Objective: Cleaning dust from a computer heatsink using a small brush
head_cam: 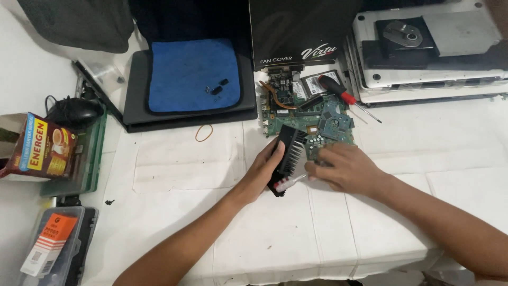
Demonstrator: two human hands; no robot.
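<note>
Head view: a black finned heatsink (pixel 288 153) stands tilted on edge on the white paper-covered table (pixel 254 228), just in front of a green circuit board (pixel 296 114). The left hand (pixel 263 168) grips its left side, fingers curled together around the edge with the thumb up near the top. The right hand (pixel 344 168) pinches a small white-bristled brush (pixel 290 182) whose tip touches the lower fins, its fingers bunched close around the handle. Behind the heatsink, a smaller blue-green board (pixel 334 123) lies on the circuit board, and a red-handled screwdriver (pixel 341 95) rests just beyond. Farther left sit a rubber band (pixel 203 132) and a blue cloth (pixel 193 74) on a dark laptop (pixel 136 90), with small black parts (pixel 216 89) on it.
</note>
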